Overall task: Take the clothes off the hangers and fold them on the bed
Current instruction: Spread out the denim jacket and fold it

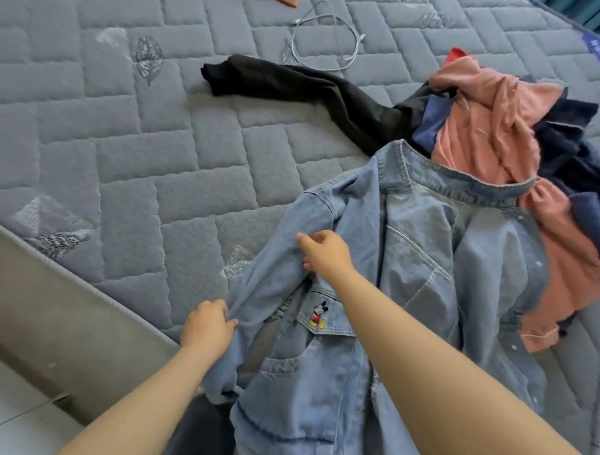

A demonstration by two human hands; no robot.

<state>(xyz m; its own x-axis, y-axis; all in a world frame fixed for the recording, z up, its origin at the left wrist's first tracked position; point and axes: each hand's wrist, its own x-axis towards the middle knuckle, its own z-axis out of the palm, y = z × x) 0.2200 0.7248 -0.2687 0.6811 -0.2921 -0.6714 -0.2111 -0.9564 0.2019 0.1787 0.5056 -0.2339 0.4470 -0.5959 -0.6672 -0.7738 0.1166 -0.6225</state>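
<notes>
We are in a bedroom at home. We look down on a bare quilted mattress (130, 146) stitched with leaf motifs, set in a grey frame (65, 324) above a pale floor (19, 422). Everyday clothes lie on it: a denim jacket (422, 259), a black garment (308, 87) and a pink-and-navy heap (493, 130). A cable (324, 42) lies loose beyond them.

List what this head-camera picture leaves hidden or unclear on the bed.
Head view:
- denim jacket: hem cut off by the bottom edge; the right forearm covers part of its front.
- clothes pile: runs off the right edge; overlapping garments, count unclear.
- left hand: fingertips buried in the jacket sleeve.
- brown object: cropped by the top edge, unidentifiable.
</notes>
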